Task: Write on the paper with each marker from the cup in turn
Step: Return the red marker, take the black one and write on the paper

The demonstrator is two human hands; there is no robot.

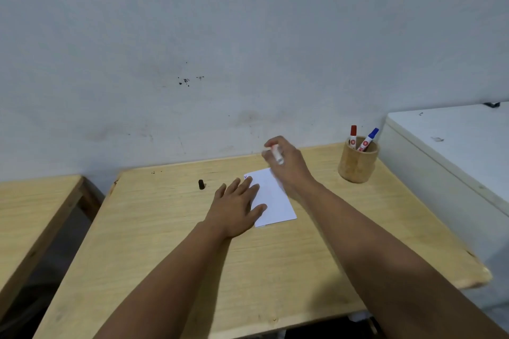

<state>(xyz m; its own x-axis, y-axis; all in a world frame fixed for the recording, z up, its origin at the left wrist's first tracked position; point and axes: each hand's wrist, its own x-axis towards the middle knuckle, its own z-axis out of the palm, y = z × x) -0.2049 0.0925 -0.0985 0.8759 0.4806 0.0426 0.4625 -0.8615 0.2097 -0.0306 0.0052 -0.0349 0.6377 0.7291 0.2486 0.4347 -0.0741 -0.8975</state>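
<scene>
A white sheet of paper (275, 201) lies on the wooden table (170, 242), with a small mark at its far left corner. My left hand (237, 206) rests flat on the paper's left edge, fingers spread. My right hand (289, 165) hovers over the paper's far edge, closed around a white marker (276, 155) that looks blurred. A black marker cap (201, 184) stands alone on the table to the left. At the back right, a wooden cup (356, 165) holds a red-capped marker (353, 135) and a blue-capped marker (369, 139).
A grey wall runs right behind the table. A white cabinet or appliance (454, 151) stands against the table's right side, just beyond the cup. A second wooden table (30, 206) sits to the left, across a gap.
</scene>
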